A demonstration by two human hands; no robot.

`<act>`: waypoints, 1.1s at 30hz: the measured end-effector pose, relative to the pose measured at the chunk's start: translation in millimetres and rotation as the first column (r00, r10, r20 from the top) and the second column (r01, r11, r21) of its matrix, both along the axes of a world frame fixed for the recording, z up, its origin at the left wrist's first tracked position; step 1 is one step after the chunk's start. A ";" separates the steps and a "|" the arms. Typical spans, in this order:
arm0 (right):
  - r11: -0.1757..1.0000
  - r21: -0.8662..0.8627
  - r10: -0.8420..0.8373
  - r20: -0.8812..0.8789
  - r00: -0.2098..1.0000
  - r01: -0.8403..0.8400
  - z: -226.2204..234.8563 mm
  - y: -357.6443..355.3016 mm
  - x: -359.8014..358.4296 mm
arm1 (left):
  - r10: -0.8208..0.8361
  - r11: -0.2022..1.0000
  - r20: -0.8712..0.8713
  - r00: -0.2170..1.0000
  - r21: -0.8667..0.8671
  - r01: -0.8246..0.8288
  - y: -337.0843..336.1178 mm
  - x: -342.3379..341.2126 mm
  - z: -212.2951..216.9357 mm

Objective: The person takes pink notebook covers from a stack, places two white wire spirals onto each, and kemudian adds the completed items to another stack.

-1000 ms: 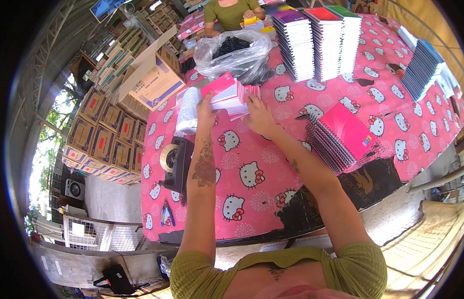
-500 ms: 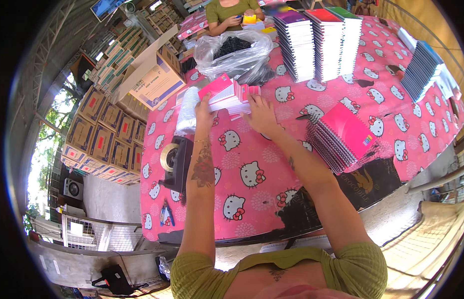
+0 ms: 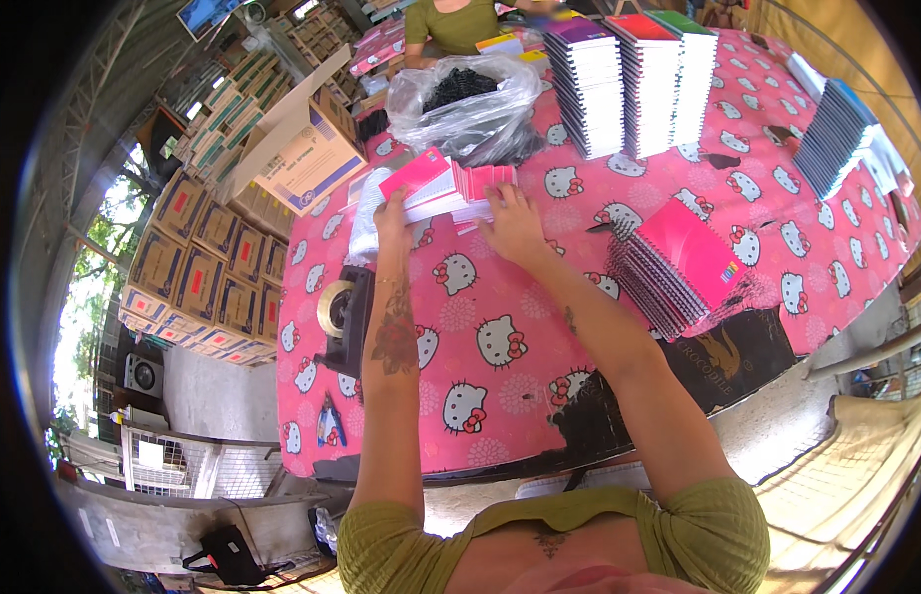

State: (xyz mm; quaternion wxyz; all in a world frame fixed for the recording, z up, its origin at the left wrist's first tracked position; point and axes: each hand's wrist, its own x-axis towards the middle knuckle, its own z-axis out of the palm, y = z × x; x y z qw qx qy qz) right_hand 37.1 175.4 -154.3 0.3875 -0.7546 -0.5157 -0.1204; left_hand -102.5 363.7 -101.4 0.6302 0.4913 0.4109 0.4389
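Note:
At the far side of the table, my left hand (image 3: 392, 220) is closed on a pink-covered paper block (image 3: 415, 170), tilted and fanned out to the left. Beside it, my right hand (image 3: 516, 224) grips the near right side of a stack of pink-covered paper blocks (image 3: 485, 181), fingers over the top and thumb low at the front. White page edges show between the hands. Left of my left hand lies a roll of bubble wrap (image 3: 366, 223). Just behind the stack stands a clear plastic bag (image 3: 520, 94) with black coils inside.
Spiral notebooks with pink covers (image 3: 690, 255) lie to the right; tall notebook stacks (image 3: 584, 94) stand at the back. A black tape dispenser (image 3: 353, 322) and blue-handled pliers (image 3: 332, 424) lie left. Cartons (image 3: 201, 277) are piled beyond. A person (image 3: 455, 28) sits opposite.
My left hand has shifted slightly left, drawing the pink-covered block away from the stack. My right hand has barely moved. The person opposite has let go of the yellow item.

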 end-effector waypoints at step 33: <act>0.827 -0.116 0.105 -0.930 0.353 -0.551 32.5 -143.4 -19.0 | -0.285 0.894 -0.276 0.918 0.268 0.358 -211.8 -88.8 -3.1</act>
